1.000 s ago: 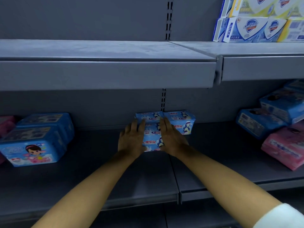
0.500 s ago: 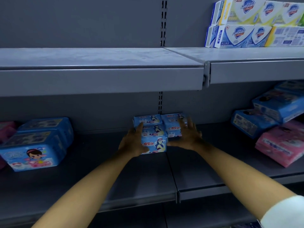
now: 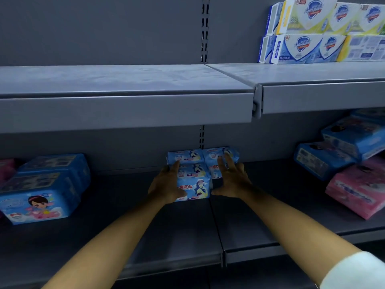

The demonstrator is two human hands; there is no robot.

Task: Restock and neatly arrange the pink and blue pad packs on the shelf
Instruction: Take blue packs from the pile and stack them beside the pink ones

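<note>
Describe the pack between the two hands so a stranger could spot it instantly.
On the lower shelf, find the seam between its two boards. Small blue packs cluster there between the left hand and right hand. It is the front pack, the only one showing full red lettering.

Grey metal shelves [image 3: 125,111], a slotted upright [image 3: 205,28], a dim grey back panel [image 3: 104,28].

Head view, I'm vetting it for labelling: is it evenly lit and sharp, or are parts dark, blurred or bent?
Head view: dim and bluish overall; the lower shelf sits in the upper shelf's shadow; the soap boxes at top right are brightest; the fingers of the right hand look slightly smeared; shelf edges bow a little; no glare.
</note>
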